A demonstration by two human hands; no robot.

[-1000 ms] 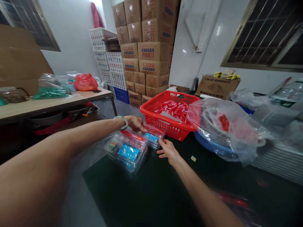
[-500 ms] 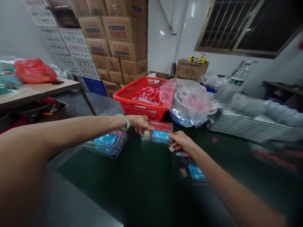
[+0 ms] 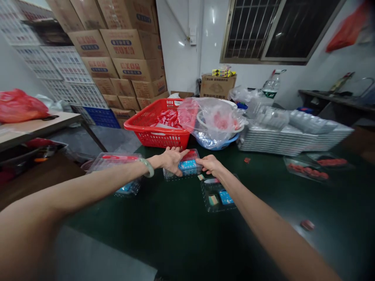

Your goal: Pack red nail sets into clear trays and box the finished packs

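A clear plastic box point(image 3: 183, 176) holding a blue packet point(image 3: 189, 164) and something red lies on the dark green table. My left hand point(image 3: 172, 159), a pale bangle at its wrist, lies across the box's left part with fingers spread. At the right edge of the box, my right hand point(image 3: 211, 164) has its fingers closed on the rim. A small light-coloured block point(image 3: 200, 177) lies just below that hand. Nearer me is another clear tray point(image 3: 208, 206) with a blue packet and a block, partly hidden by my right forearm. Stacked clear boxes point(image 3: 101, 162) sit behind my left forearm.
Behind the box stand a red basket point(image 3: 164, 132) of red pieces and a blue basin point(image 3: 215, 145) under clear bags. Stacked clear trays point(image 3: 263, 140) are at the right, with filled trays point(image 3: 309, 171) before them. Cartons point(image 3: 125, 48) rise at the back left.
The view has swung right. My left hand has gone from gripping the box's upper left to lying spread over it. My right hand stays at the box's right edge.
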